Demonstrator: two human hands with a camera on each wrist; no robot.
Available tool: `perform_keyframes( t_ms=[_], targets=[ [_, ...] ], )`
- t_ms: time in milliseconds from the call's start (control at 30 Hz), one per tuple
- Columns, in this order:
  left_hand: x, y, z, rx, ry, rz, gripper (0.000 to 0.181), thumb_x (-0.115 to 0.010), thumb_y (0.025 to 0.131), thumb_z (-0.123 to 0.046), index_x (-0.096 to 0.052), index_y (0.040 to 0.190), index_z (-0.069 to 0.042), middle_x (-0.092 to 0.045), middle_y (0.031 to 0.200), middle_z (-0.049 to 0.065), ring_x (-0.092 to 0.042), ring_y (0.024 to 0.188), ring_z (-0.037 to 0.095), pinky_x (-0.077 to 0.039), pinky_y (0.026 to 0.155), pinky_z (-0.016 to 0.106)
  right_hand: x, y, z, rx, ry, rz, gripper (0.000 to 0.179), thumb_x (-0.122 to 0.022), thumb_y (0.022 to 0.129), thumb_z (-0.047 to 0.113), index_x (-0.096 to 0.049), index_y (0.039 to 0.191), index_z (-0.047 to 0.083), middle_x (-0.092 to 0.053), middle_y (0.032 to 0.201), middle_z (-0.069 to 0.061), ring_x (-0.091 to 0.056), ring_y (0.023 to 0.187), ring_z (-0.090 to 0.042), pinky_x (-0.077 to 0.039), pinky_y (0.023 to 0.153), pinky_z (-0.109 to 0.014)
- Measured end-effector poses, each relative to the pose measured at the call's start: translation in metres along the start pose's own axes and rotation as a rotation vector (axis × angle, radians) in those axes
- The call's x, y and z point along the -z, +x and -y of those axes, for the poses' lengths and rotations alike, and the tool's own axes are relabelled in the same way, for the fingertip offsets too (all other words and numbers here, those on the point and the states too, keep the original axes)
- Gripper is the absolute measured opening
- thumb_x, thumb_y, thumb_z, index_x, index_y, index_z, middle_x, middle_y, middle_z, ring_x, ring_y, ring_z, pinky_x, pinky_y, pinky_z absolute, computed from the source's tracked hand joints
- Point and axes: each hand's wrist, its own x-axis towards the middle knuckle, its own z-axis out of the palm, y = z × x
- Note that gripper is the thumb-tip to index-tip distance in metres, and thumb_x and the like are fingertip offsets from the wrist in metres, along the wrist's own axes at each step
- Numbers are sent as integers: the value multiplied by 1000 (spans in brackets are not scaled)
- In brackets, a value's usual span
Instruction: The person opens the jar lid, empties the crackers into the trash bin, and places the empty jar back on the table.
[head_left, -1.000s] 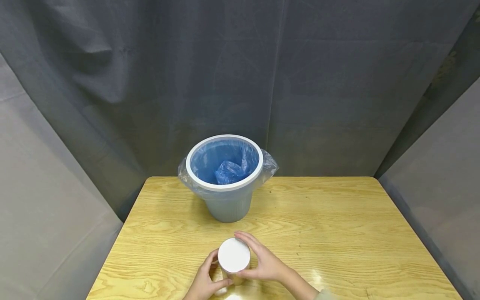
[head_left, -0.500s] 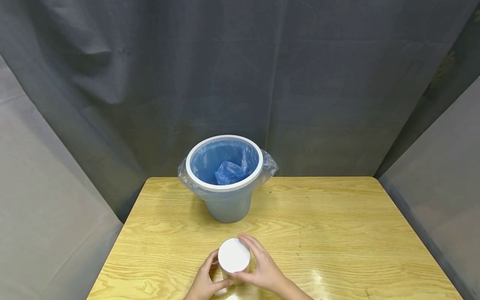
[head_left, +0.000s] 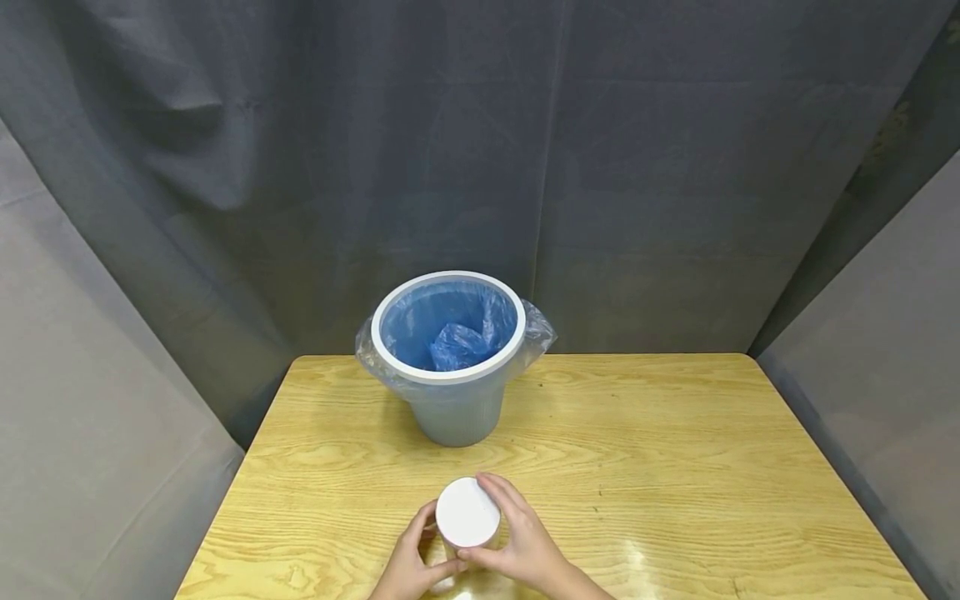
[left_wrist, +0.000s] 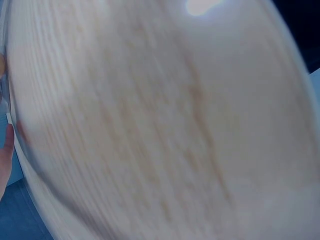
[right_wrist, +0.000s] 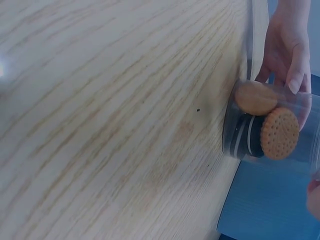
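Note:
A clear jar [right_wrist: 303, 147] with a flat white lid [head_left: 467, 512] stands upright on the wooden table, between both hands. Inside lie a round, dotted biscuit [right_wrist: 280, 134], a second tan biscuit [right_wrist: 256, 98] and dark sandwich cookies [right_wrist: 244, 135]. The left hand [head_left: 409, 560] holds the jar's body from the left, thumb in front and fingers behind. At the lid, the right hand [head_left: 523, 540] curls thumb and fingers round the rim from the right. In the left wrist view only the table fills most of the frame, with fingers at the left edge.
A grey-blue bin [head_left: 457, 417] with a white rim and a blue plastic liner [head_left: 461, 346] stands behind the jar. Wood-grain table [head_left: 675, 467] extends to both sides. A dark grey curtain [head_left: 637, 208] hangs behind, with pale panels [head_left: 97, 400] at the sides.
The right hand has turned slightly clockwise at the lid: its fingers shifted right, its thumb left, its wrist nearer. The left hand and the jar have stayed in place.

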Motion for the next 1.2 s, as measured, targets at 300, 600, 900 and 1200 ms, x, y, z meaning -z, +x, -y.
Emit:
perform_keyframes(
  t_ms=[300,600,900,1200],
  targets=[
    [0,0,-1,-13,3,-4,77,-78,69,-36,-39,133,-20,-50,130,0,-48,114,17,-46,88,36,3,1,-3,8,6,30,84,-77,69,43,-41,134,5,-46,132,-11,-49,115,-29,-47,88,-44],
    [0,0,-3,-8,-7,-11,77,-79,68,-35,-40,133,-19,-50,129,0,-48,113,16,-46,88,36,10,7,-9,68,25,104,84,-78,69,38,-40,134,-1,-44,134,-15,-47,118,-32,-45,91,-44],
    [0,0,-4,5,-13,-7,76,-79,69,-33,-41,133,-19,-51,128,-1,-48,113,16,-45,89,36,17,13,-17,64,155,217,81,-77,72,30,-37,137,3,-40,137,-19,-44,121,-32,-42,94,-47],
    [0,0,-2,18,-9,6,77,-79,69,-33,-40,133,-19,-50,129,1,-47,114,15,-45,90,37,23,18,-20,18,215,279,80,-77,71,24,-36,139,9,-39,140,-8,-42,123,-28,-39,97,-49]
  ],
)
